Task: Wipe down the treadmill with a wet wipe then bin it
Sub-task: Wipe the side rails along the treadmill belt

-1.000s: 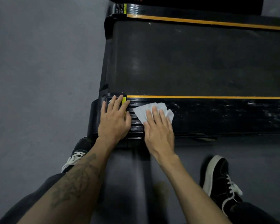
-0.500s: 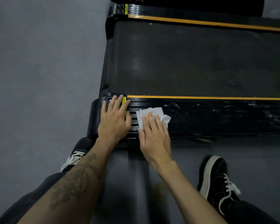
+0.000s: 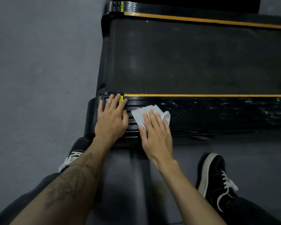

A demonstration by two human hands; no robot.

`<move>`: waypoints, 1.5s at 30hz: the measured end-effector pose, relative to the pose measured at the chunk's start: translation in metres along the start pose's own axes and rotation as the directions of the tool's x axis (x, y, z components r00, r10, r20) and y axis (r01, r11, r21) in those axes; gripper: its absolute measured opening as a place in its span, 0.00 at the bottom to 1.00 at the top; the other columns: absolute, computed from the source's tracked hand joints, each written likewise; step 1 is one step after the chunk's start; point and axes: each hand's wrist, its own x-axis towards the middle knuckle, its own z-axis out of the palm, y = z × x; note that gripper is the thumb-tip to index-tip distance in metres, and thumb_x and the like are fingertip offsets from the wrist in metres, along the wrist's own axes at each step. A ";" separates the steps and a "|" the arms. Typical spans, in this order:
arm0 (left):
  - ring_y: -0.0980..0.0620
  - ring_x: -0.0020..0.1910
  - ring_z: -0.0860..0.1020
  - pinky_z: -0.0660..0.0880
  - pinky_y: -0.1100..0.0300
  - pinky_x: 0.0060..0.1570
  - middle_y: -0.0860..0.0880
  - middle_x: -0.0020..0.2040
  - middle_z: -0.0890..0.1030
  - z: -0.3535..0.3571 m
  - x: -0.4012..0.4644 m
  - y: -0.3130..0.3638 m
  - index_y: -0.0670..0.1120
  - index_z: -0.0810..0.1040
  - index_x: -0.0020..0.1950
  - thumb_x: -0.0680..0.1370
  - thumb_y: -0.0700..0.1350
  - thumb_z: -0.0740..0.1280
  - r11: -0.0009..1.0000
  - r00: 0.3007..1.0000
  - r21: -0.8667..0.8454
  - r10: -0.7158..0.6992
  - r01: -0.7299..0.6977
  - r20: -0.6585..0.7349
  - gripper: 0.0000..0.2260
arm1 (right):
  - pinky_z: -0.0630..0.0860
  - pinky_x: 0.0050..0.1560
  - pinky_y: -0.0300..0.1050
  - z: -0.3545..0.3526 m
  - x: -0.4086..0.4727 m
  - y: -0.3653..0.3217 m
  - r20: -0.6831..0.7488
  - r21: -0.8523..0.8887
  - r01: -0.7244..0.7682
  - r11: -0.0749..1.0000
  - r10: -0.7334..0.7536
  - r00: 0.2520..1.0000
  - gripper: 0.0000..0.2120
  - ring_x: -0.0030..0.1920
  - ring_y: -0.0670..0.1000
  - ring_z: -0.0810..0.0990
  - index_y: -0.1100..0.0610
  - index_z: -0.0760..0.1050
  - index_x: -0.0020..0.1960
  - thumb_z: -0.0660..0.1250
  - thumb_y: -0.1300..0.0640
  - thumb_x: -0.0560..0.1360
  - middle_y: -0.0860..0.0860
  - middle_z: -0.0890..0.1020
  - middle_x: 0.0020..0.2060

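Right now the right hand (image 3: 156,135) lies flat with straight fingers on the wet wipe (image 3: 143,115), pressing it onto the near side rail (image 3: 217,114) of the treadmill (image 3: 185,54), close to the rear corner. White sheet shows past the fingertips and to their left, and a bunched fold sticks up just right of them. The left hand (image 3: 110,117) is spread palm-down on the rail's rounded end cap (image 3: 92,114), fingers straight over a yellow label, holding nothing; it looks like a brace. The two hands sit just beside each other, not touching. The wipe reads as thin, soft and limp, probably damp and very light, so it should bunch and fold under sideways drag rather than slide as a flat sheet; the ribbed grooves on the rail may snag it. Flat-finger pressure across its middle looks like the best way to keep it spread. For lifting, the raised fold at the right edge is the easy pinch point. The rail shows whitish scuffs or residue further right, so wiping seems far from finished. No bin visible. A black shoe (image 3: 216,176) stands on the grey floor (image 3: 39,70) below the rail.
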 end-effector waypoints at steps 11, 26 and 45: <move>0.48 0.82 0.59 0.54 0.39 0.80 0.50 0.81 0.65 -0.001 -0.001 -0.003 0.51 0.71 0.78 0.82 0.50 0.50 0.988 0.986 0.002 0.153 -0.154 0.066 0.26 | 0.62 0.77 0.56 -0.002 -0.009 0.005 0.016 -0.034 0.013 0.999 -0.012 1.000 0.28 0.79 0.54 0.63 0.56 0.68 0.78 0.50 0.45 0.83 0.54 0.67 0.78; 0.41 0.80 0.62 0.55 0.34 0.78 0.43 0.76 0.72 0.006 0.003 0.034 0.45 0.77 0.66 0.81 0.52 0.50 1.000 1.000 -0.005 -0.026 0.026 0.017 0.23 | 0.62 0.75 0.57 -0.002 -0.026 0.004 -0.037 -0.025 0.054 0.998 -0.055 0.998 0.26 0.77 0.58 0.67 0.57 0.71 0.76 0.54 0.48 0.82 0.56 0.70 0.76; 0.44 0.79 0.64 0.58 0.39 0.78 0.44 0.75 0.73 0.008 0.004 0.034 0.45 0.76 0.70 0.80 0.49 0.53 1.000 0.999 -0.003 -0.002 0.001 -0.039 0.23 | 0.62 0.78 0.61 -0.004 -0.044 0.000 -0.008 -0.017 -0.025 1.000 0.025 1.000 0.29 0.80 0.60 0.60 0.58 0.66 0.79 0.54 0.45 0.82 0.58 0.64 0.79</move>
